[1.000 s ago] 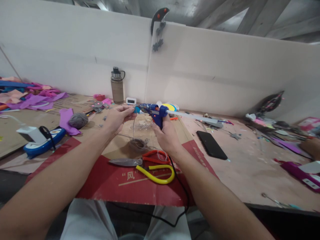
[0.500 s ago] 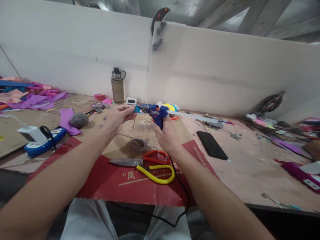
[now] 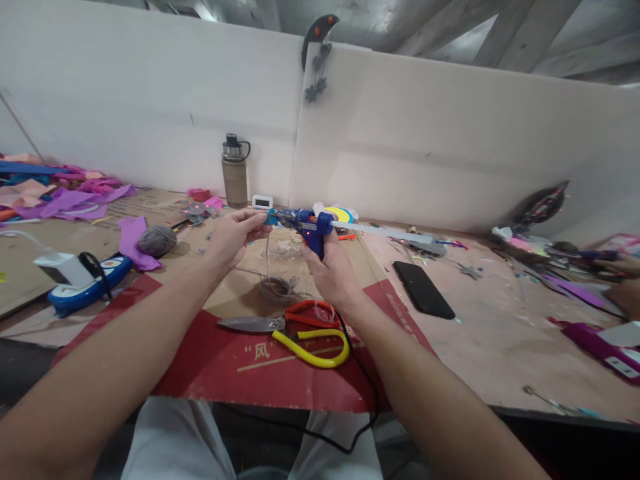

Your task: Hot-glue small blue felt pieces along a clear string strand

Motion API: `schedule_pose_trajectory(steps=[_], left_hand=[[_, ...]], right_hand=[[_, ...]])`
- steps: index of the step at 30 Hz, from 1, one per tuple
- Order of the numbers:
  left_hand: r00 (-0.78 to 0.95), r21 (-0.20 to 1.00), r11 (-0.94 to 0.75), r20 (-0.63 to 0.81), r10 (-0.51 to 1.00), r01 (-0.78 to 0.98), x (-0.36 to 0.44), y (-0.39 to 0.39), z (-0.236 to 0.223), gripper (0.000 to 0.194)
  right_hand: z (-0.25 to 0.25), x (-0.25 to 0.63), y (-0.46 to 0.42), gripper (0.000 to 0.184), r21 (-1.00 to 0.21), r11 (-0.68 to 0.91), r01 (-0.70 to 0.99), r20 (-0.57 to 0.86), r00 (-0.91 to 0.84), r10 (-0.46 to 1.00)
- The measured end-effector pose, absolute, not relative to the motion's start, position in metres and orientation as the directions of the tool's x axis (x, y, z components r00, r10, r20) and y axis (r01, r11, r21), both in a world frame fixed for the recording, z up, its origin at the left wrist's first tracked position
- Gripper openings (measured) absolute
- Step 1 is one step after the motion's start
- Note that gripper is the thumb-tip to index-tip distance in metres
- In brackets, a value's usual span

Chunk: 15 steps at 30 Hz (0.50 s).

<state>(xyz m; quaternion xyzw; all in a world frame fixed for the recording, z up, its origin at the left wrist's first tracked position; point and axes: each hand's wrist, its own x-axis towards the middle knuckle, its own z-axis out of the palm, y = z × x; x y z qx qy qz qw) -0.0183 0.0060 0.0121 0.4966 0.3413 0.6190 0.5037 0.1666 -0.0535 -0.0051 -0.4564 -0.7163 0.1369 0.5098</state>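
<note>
My right hand (image 3: 333,270) is wrapped round the grip of a blue hot glue gun (image 3: 307,225), held above the table with its nozzle pointing left and a clear glue stick (image 3: 385,231) jutting out to the right. My left hand (image 3: 235,235) pinches a small teal piece (image 3: 271,217) right at the nozzle tip. A thin thread (image 3: 267,257) hangs from that pinch down to a loose coil of thread (image 3: 277,289) on the cardboard. The gun's black cord (image 3: 367,393) runs down over the table edge.
Scissors with orange and yellow handles (image 3: 300,330) lie on red cardboard (image 3: 240,360) below my hands. A black phone (image 3: 423,289) lies to the right. A water bottle (image 3: 235,172), grey yarn ball (image 3: 157,240) and purple scraps (image 3: 80,200) sit left. Another person's hand (image 3: 623,297) works at far right.
The glue gun and my hands have shifted very slightly left. The other person's hand at far right has moved and now holds something dark.
</note>
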Motion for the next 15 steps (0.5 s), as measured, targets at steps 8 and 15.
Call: schedule_pose_trajectory(steps=[8,15], left_hand=[[-0.065,0.946,-0.166,0.154,0.986,-0.279,-0.026,0.02,0.001,0.016],[0.03,0.969,-0.233,0.236,0.971,-0.086,-0.022,0.018,-0.006,0.018]], right_hand=[[-0.007,0.177,-0.037,0.028,-0.928,0.312,0.205,0.33,0.062,0.942],[-0.035,0.211,0.003,0.015,-0.752,0.104,0.651,0.247,0.132,0.96]])
